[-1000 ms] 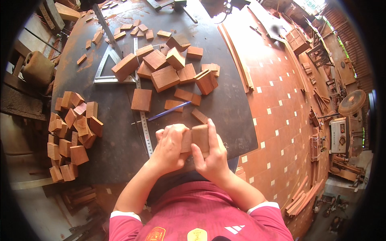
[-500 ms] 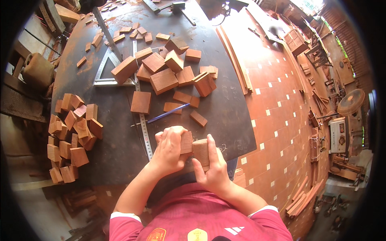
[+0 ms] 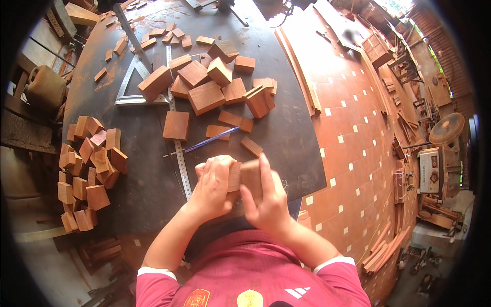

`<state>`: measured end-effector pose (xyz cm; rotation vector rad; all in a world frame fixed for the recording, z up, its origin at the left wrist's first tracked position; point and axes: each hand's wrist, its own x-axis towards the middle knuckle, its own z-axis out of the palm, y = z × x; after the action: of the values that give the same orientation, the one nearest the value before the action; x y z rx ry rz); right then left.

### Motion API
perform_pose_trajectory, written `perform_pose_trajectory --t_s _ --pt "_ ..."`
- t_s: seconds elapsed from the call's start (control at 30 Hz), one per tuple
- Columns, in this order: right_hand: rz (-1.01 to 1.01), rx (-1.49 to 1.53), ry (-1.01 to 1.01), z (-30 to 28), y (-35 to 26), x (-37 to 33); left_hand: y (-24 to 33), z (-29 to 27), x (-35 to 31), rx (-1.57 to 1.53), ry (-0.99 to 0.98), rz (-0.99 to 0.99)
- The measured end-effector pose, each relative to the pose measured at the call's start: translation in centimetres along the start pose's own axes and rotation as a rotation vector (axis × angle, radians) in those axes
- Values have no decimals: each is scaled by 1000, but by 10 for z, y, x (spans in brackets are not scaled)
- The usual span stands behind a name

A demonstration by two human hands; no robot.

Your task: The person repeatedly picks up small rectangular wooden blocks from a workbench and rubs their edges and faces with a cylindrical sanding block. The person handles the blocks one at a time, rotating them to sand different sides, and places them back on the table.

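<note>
The dark table [image 3: 146, 169] bears wooden blocks [image 3: 206, 98] and a ruler [image 3: 182, 174].

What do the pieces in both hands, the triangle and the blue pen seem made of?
Block in left hand: reddish-brown wood, apparently unvarnished; matt face, faint grain.
Piece in right hand: matt brown, maybe wood; blur hides any grain.
Triangle: likely bare metal; silvery-grey.
Blue pen: perhaps plastic; evenly coloured.

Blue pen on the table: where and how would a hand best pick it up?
Probably pinch the blue pen mid-barrel, from above, fingers across its width: it lies slantwise, long and thin, its middle uncovered, its right end beside small wooden blocks.
</note>
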<state>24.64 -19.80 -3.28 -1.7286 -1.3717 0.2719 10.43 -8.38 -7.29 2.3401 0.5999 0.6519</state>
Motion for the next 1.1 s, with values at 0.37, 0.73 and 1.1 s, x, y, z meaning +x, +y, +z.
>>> perform_pose_trajectory --t_s 0.37,0.73,1.1 --pt "8 -4 15 0 -4 5 -4 1 2 -18 11 33" --pt "135 10 -51 -2 3 -7 -3 3 2 5 3 -3" --pt "27 20 53 2 5 -6 -2 1 6 27 22 -7"
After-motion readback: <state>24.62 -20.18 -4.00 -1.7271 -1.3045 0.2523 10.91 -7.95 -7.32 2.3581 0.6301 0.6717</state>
